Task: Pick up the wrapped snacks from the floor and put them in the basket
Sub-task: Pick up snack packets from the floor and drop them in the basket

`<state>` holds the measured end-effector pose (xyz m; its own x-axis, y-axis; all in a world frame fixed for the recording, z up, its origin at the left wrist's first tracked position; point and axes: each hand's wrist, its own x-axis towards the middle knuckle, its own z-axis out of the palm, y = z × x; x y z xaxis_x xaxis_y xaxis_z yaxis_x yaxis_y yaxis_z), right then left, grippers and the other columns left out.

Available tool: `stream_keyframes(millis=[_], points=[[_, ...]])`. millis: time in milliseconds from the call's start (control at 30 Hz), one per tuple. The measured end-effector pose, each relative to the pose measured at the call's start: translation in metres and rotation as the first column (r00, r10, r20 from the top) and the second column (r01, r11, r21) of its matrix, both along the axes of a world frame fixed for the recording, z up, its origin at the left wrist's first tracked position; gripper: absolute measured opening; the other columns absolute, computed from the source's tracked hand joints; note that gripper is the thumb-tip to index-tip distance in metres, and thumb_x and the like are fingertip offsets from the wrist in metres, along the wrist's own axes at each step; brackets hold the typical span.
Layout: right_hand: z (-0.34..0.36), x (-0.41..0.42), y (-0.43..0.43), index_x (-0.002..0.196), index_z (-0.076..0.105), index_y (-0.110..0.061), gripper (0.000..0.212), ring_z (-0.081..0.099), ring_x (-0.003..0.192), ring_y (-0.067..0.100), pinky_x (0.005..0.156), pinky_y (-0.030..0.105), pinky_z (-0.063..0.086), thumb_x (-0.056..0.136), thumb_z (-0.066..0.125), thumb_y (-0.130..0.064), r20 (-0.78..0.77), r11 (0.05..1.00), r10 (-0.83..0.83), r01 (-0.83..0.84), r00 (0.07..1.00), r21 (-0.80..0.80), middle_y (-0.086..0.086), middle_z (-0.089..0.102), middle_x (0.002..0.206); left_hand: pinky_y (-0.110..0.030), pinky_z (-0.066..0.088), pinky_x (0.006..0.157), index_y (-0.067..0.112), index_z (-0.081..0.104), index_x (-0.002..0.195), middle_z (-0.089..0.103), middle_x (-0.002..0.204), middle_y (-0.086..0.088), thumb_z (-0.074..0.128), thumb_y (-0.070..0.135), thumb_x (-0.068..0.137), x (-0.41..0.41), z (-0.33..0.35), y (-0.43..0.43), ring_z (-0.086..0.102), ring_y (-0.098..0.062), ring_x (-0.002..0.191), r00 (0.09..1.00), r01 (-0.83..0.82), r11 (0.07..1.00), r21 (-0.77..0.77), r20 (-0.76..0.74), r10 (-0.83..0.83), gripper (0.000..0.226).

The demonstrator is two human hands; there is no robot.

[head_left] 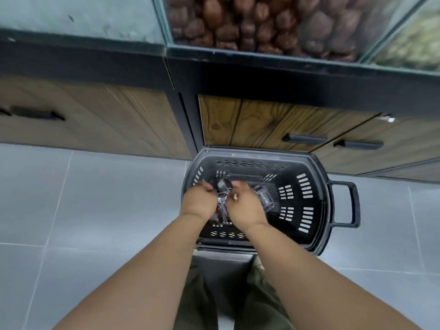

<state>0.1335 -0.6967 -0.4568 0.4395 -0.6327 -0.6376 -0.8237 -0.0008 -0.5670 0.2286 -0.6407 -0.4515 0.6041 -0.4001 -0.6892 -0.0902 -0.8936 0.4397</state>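
Note:
A black plastic basket (pixel 307 163) with slotted walls stands on the grey floor against the cabinet. My left hand (pixel 198 202) and my right hand (pixel 245 206) hover over its left half, backs toward the camera, fingers curled. Between them I see clear-wrapped dark snacks (pixel 222 189), and both hands appear to grip the wrappers. Another wrapped snack (pixel 265 198) lies inside the basket just right of my right hand. The fingertips and the snacks under the palms are hidden.
A side handle (pixel 350 206) sticks out from the basket's right. Wooden cabinet doors (pixel 262 122) with black pulls stand behind it, under glass bins (pixel 262 22) of brown dried fruit. Grey floor tiles (pixel 95 198) spread to the left and right. My legs are below the basket.

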Motion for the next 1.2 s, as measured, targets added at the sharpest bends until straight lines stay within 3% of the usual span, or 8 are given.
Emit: stream_keyframes(millis=[100, 200, 333, 400, 600, 767, 1000, 1200], points=[[0.058, 0.007, 0.003, 0.134, 0.046, -0.014, 0.041, 0.055, 0.113, 0.022, 0.095, 0.027, 0.04, 0.093, 0.051, -0.015, 0.119, 0.998, -0.046, 0.051, 0.992, -0.043, 0.006, 0.057, 0.122, -0.024, 0.041, 0.084, 0.014, 0.064, 0.106, 0.066, 0.111, -0.007, 0.047, 0.014, 0.092, 0.001, 0.056, 0.003, 0.058, -0.027, 0.107, 0.992, -0.121, 0.985, -0.124, 0.03, 0.125, 0.022], [0.121, 0.006, 0.01, 0.136, 0.044, -0.016, 0.041, 0.056, 0.109, 0.016, 0.089, 0.023, 0.04, 0.095, 0.05, -0.018, 0.242, 0.993, -0.059, 0.082, 0.968, -0.086, 0.001, 0.058, 0.117, -0.029, 0.046, 0.086, 0.018, 0.065, 0.1, 0.068, 0.104, -0.004, 0.048, 0.015, 0.091, 0.0, 0.115, 0.012, 0.061, -0.024, 0.1, 0.969, -0.22, 0.933, -0.283, 0.044, 0.242, 0.018], [0.198, -0.006, 0.022, 0.135, 0.043, -0.018, 0.039, 0.052, 0.102, 0.009, 0.082, 0.018, 0.035, 0.097, 0.049, -0.021, 0.362, 0.988, -0.007, 0.062, 0.932, -0.141, -0.008, 0.055, 0.109, -0.024, 0.042, 0.078, 0.018, 0.064, 0.103, 0.067, 0.101, 0.0, 0.046, 0.018, 0.094, -0.003, 0.187, 0.029, 0.059, -0.018, 0.092, 0.957, -0.19, 0.895, -0.403, 0.128, 0.261, 0.02], [0.23, -0.012, 0.028, 0.136, 0.042, -0.02, 0.039, 0.052, 0.099, 0.008, 0.08, 0.02, 0.036, 0.097, 0.048, -0.023, 0.402, 0.987, 0.023, 0.044, 0.915, -0.156, -0.01, 0.055, 0.107, -0.023, 0.039, 0.075, 0.016, 0.063, 0.104, 0.066, 0.099, 0.001, 0.046, 0.02, 0.095, -0.003, 0.219, 0.039, 0.058, -0.016, 0.089, 0.954, -0.152, 0.895, -0.419, 0.175, 0.244, 0.02], [0.314, -0.026, 0.039, 0.138, 0.038, -0.02, 0.042, 0.05, 0.083, -0.005, 0.075, 0.02, 0.038, 0.098, 0.047, -0.026, 0.475, 0.982, 0.118, -0.03, 0.872, -0.188, -0.019, 0.053, 0.091, -0.035, 0.048, 0.09, 0.023, 0.062, 0.093, 0.069, 0.1, 0.0, 0.048, 0.026, 0.093, -0.007, 0.293, 0.069, 0.062, -0.021, 0.096, 0.938, -0.171, 0.883, -0.438, 0.203, 0.283, 0.014], [0.366, -0.019, 0.045, 0.135, 0.042, -0.022, 0.039, 0.051, 0.084, -0.005, 0.067, 0.012, 0.037, 0.098, 0.047, -0.029, 0.508, 0.961, 0.242, -0.131, 0.827, -0.245, -0.019, 0.054, 0.091, -0.032, 0.047, 0.084, 0.021, 0.062, 0.093, 0.067, 0.095, 0.002, 0.049, 0.028, 0.092, -0.012, 0.345, 0.098, 0.061, -0.019, 0.093, 0.909, -0.197, 0.867, -0.458, 0.245, 0.337, 0.016], [0.415, 0.019, 0.088, 0.128, 0.049, -0.024, 0.034, 0.055, 0.093, 0.006, 0.079, 0.022, 0.039, 0.096, 0.048, -0.036, 0.511, 0.911, 0.408, -0.303, 0.756, -0.279, -0.021, 0.051, 0.087, -0.026, 0.039, 0.071, 0.022, 0.062, 0.096, 0.064, 0.09, 0.005, 0.049, 0.029, 0.093, 0.0, 0.402, 0.153, 0.058, -0.014, 0.087, 0.827, -0.256, 0.831, -0.494, 0.333, 0.453, 0.016], [0.434, 0.076, 0.167, 0.129, 0.048, -0.026, 0.034, 0.051, 0.097, 0.003, 0.082, 0.021, 0.036, 0.097, 0.045, -0.038, 0.51, 0.866, 0.501, -0.409, 0.699, -0.289, -0.02, 0.052, 0.094, -0.027, 0.043, 0.074, 0.022, 0.059, 0.097, 0.061, 0.091, 0.004, 0.046, 0.029, 0.095, 0.042, 0.427, 0.247, 0.056, -0.015, 0.088, 0.755, -0.355, 0.788, -0.503, 0.343, 0.559, 0.015]])
